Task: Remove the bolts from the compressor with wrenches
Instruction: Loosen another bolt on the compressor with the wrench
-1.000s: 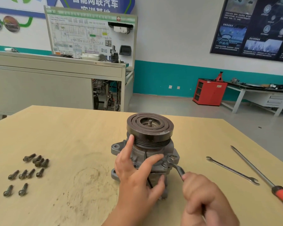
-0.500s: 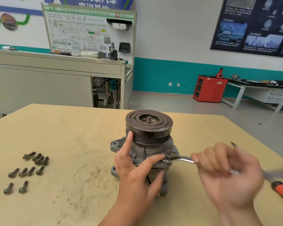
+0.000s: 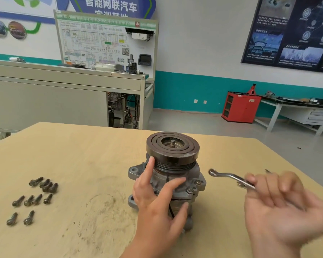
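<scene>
Left hand (image 3: 157, 198) is gripping compressor (image 3: 172, 164), right hand (image 3: 280, 203) is holding wrench (image 3: 229, 176) clear of the bolt (image 3: 189, 190), so it should be seating its end fully and squarely before pulling.

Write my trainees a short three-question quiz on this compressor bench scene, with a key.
1. True or false: the wrench is seated on a bolt of the compressor.
2. What does the left hand do? A) steadies the compressor B) holds a screwdriver C) hangs idle
3. How many loose bolts lie on the table?
Key: 1 false, the right hand holds it clear, off to the right. 2 A. 3 ten.
</scene>
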The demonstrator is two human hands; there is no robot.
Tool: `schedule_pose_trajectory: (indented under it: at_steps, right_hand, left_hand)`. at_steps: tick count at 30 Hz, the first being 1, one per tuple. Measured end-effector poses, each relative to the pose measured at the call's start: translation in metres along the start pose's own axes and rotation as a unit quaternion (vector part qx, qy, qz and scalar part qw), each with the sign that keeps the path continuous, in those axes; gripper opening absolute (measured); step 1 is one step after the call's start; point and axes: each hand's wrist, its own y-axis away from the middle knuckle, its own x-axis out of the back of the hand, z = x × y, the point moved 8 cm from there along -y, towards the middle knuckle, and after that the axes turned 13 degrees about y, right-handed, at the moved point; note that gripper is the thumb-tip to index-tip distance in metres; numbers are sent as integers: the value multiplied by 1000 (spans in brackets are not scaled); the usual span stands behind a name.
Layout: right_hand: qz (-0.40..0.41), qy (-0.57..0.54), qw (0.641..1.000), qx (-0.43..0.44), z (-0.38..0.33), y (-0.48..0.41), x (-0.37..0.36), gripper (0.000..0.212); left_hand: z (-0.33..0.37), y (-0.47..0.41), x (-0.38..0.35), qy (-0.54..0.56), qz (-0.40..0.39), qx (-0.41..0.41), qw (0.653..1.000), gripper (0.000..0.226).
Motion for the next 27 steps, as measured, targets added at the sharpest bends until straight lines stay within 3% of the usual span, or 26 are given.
schedule_pose_trajectory:
  at_steps: [3,7,10,15,17,19,22,27]
  right_hand:
    - [-82,35,983,157,-15,37,-32,19]
    - [-160,151,938,267,-11,75,-59,12]
    - [-127,199,944,231,-3,79,-55,30]
    - [-151,327,921,146,8,84,-57,28]
    - [-183,363,898,169,4,86,-65,20]
    - [-215,437,842,231,-1,92,-76,12]
    - [-243,504,770,305,-3,104,-85,16]
    - [-275,514,750,313,-4,103,-93,24]
  left_hand:
    - [0,0,0,6,5,4,1000,45]
    - [-1,2,-1,3,-1,7,1000,45]
    - [-2,2,-2,3,-1,6,1000,42]
    - [-5,2,-4,6,0,12,1000,41]
    - [-6,2,-5,6,-6,14,1000,43]
    - [-6,3,-5,8,-4,19,1000,40]
    - [-5,3,-3,12,5,30,999,34]
    - [-4,2,-2,15,14,32,999,33]
